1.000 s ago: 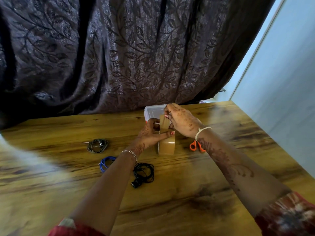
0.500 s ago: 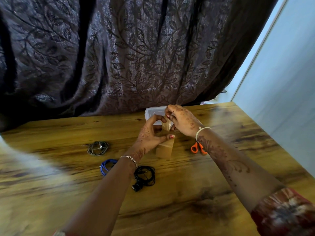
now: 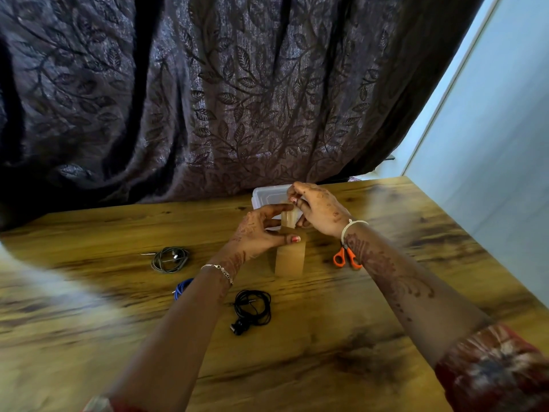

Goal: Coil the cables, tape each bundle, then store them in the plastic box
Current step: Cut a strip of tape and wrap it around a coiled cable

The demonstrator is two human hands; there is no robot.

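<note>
A brown tape roll (image 3: 290,260) stands on edge in the middle of the wooden table. My left hand (image 3: 258,233) steadies it from the left with the thumb across its top. My right hand (image 3: 318,208) pinches the free tape strip (image 3: 288,217) and holds it up above the roll. Three coiled cables lie near me: a grey one (image 3: 170,259), a blue one (image 3: 181,287) partly hidden by my left forearm, and a black one (image 3: 252,309). The clear plastic box (image 3: 267,194) sits behind my hands, partly hidden.
Orange-handled scissors (image 3: 344,258) lie under my right wrist, blades hidden. A dark leaf-patterned curtain (image 3: 208,99) hangs along the table's far edge. A pale wall (image 3: 490,144) runs along the right edge of the table (image 3: 297,367).
The tape roll has come lower, now resting on the table. My right hand has drawn the strip a little higher above the roll. The cables have not moved.
</note>
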